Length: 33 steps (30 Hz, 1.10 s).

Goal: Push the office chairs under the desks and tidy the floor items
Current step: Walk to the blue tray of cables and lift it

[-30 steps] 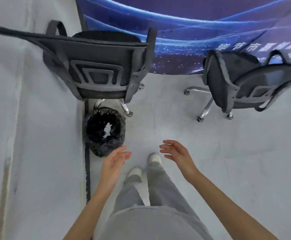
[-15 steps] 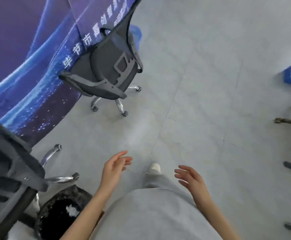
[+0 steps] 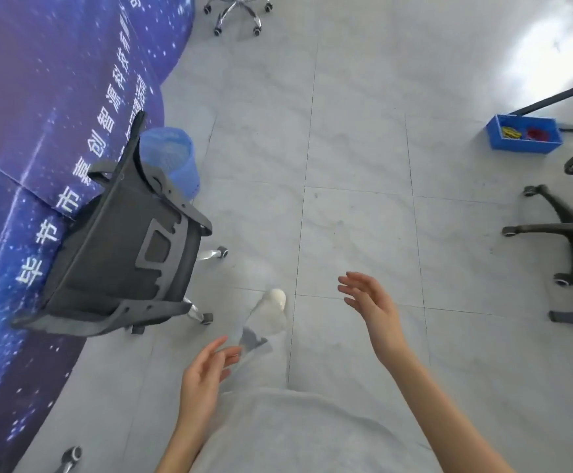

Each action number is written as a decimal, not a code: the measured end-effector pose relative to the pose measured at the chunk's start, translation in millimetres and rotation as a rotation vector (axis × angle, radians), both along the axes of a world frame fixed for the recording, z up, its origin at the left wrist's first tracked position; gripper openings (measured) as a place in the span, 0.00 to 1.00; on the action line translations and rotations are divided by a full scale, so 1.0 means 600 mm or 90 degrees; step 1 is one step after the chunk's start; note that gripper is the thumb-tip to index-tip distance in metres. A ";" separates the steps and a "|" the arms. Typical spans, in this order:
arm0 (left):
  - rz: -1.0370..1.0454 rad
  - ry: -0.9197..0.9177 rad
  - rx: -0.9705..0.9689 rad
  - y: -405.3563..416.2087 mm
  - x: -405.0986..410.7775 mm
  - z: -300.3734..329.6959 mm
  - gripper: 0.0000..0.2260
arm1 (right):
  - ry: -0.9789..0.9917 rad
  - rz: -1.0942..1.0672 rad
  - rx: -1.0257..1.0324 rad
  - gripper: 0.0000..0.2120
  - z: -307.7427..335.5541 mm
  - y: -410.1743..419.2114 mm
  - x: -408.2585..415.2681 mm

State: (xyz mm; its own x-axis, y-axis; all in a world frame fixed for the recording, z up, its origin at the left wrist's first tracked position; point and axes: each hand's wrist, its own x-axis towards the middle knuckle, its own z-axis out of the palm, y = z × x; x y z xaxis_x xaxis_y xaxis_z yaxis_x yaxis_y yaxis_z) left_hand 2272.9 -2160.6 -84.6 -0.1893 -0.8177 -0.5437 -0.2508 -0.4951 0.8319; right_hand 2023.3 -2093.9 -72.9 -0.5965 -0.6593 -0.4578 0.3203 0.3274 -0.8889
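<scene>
Grey floor (image 3: 363,165): tiled, carries every item listed; the view has swung right within the last second, so the black bin and first chair seen then are out of frame, bar one caster at the bottom left edge.
Left hand (image 3: 203,377): fingers (image 3: 223,353) released, loosely spread, holding nothing; same idle pose as a second ago.
Right hand (image 3: 373,302): fingers released and spread, empty, raised a little ahead of the left.
Chair (image 3: 124,247): grey mesh back, ahead and left of the left fingers, near but untouched; its seat faces the banner. Whether a tabletop stands behind it cannot be told.
Banner (image 3: 39,131): blue-purple with white characters, far left of both hands, touching or just beside the chair.
Basket (image 3: 172,158): blue mesh, beyond the chair, well ahead of the left fingers, on the floor against the banner.
Bin (image 3: 523,133): blue tray with yellow and red contents, far ahead and right of the right fingers.
Second chair (image 3: 571,227): black base, right of the right fingers, well apart, newly in view at this edge.
Third base (image 3: 239,11): chrome, far ahead, top edge.
Shoe (image 3: 274,298): white, between the hands, mid-stride.
Reading: person is walking on with hands free; judged step is choosing the next chair or floor item, nothing yet gripped.
</scene>
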 end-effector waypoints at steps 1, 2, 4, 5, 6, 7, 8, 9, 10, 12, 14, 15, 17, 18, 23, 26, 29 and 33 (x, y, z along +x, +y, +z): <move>-0.020 0.003 -0.006 -0.051 -0.029 -0.006 0.10 | -0.002 -0.005 0.001 0.11 -0.004 -0.040 -0.023; -0.040 0.003 -0.014 -0.102 -0.059 -0.007 0.11 | -0.008 -0.017 0.009 0.11 -0.008 -0.074 -0.042; -0.092 0.011 -0.037 -0.213 -0.133 0.002 0.11 | -0.022 -0.052 0.030 0.11 -0.015 -0.131 -0.077; -0.119 0.015 -0.048 -0.260 -0.168 0.012 0.10 | -0.030 -0.071 0.042 0.11 -0.014 -0.145 -0.087; -0.159 0.019 -0.058 -0.323 -0.218 0.019 0.10 | -0.035 -0.102 0.050 0.11 -0.017 -0.169 -0.109; -0.197 0.028 -0.069 -0.373 -0.259 0.026 0.09 | -0.044 -0.125 0.059 0.11 -0.017 -0.184 -0.124; -0.231 0.031 -0.083 -0.413 -0.293 0.036 0.08 | -0.049 -0.140 0.067 0.11 -0.014 -0.192 -0.133; -0.267 0.032 -0.098 -0.456 -0.336 0.048 0.09 | -0.057 -0.161 0.075 0.11 -0.013 -0.204 -0.148; -0.293 0.034 -0.115 -0.493 -0.377 0.062 0.10 | -0.063 -0.185 0.082 0.12 -0.013 -0.213 -0.164; -0.326 0.044 -0.132 -0.563 -0.473 0.075 0.10 | -0.069 -0.242 0.086 0.12 -0.019 -0.237 -0.211; -0.349 0.058 -0.141 -0.619 -0.568 0.077 0.08 | -0.074 -0.292 0.089 0.12 -0.036 -0.266 -0.271; -0.352 0.064 -0.146 -0.637 -0.607 0.076 0.09 | -0.074 -0.309 0.089 0.12 -0.044 -0.282 -0.299; -0.348 0.067 -0.144 -0.676 -0.694 0.061 0.11 | -0.085 -0.335 0.087 0.13 -0.067 -0.326 -0.383; -0.343 0.062 -0.138 -0.693 -0.737 0.053 0.11 | -0.089 -0.335 0.079 0.12 -0.075 -0.354 -0.433; -0.307 0.027 -0.069 -0.747 -0.895 0.028 0.12 | -0.051 -0.276 0.042 0.11 -0.042 -0.508 -0.702; -0.301 0.009 -0.038 -0.788 -0.972 0.025 0.13 | -0.019 -0.241 0.019 0.14 0.001 -0.603 -0.859; -0.282 -0.001 -0.036 -0.848 -1.066 0.021 0.13 | 0.007 -0.237 -0.007 0.13 0.024 -0.688 -1.001; -0.288 0.006 -0.038 -0.940 -1.232 0.001 0.12 | 0.015 -0.273 -0.016 0.12 0.010 -0.777 -1.165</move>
